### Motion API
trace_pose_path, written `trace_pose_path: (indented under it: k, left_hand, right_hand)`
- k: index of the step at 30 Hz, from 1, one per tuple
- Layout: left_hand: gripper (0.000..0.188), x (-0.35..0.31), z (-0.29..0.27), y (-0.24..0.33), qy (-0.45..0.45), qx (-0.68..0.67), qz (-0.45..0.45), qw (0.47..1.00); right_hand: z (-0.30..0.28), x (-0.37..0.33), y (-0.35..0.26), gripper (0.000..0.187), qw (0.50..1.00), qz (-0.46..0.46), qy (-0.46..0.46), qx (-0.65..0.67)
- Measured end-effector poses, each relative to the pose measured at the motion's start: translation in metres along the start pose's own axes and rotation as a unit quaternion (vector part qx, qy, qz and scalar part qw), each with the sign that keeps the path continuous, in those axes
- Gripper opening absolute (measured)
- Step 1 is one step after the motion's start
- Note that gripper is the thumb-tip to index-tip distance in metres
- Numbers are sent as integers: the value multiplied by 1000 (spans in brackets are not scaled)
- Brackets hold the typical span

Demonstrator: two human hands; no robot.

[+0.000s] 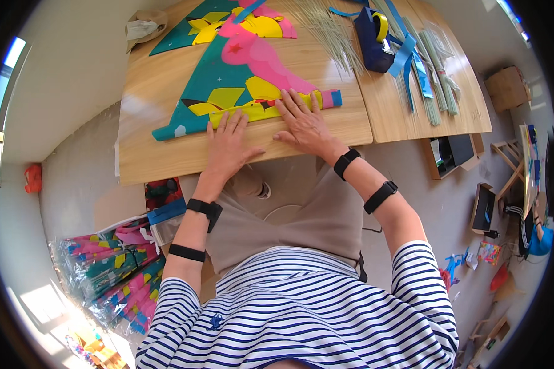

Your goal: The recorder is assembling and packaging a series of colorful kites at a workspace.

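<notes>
The triangular printed sheet [231, 77] lies on the worktop [178, 154] at 12 o'clock from the person, its narrow near hem [258, 112] beneath the fingers. The left hand [228, 144] and right hand [305, 125] rest flattened, fingers extended, gripping nothing. Uneven pressure could skew or crease the hem; one hand lifting too soon might let it spring back. From the right hand, loose sticks [332, 37] lie toward 1 o'clock, a tape dispenser [374, 54] between 1 and 2.

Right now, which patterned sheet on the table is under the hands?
The nearer sheet, its near edge under the left hand and right hand; no hand touches the farther sheet beyond it.
</notes>
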State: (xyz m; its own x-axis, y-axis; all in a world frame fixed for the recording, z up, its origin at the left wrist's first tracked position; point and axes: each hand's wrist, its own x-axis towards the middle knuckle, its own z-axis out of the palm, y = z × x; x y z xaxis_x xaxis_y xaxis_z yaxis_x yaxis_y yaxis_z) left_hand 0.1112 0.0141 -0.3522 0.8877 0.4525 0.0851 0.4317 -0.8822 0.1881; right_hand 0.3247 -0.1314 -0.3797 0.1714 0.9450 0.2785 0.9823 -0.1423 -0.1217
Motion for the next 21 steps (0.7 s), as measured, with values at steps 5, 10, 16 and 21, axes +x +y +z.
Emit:
trace_pose_path:
  k: [5,10,16,21]
  left_hand:
    - [95,0,4,-2,17,-5,-1,1000]
    - [94,-2,2,-2,10,-2,-2,1000]
    - [91,-3,6,-1,4,-4,-8,1000]
    - [91,-2,2,2,-26,-17,-15,999]
  right_hand:
    - [-16,-17,20,93,999,12,36,-10]
    - [-17,-34,48,97,999,44,17,2]
    - [-16,-40,65,98,995,101,-22,-4]
    - [-22,-43,64,91,992,123,-27,23]
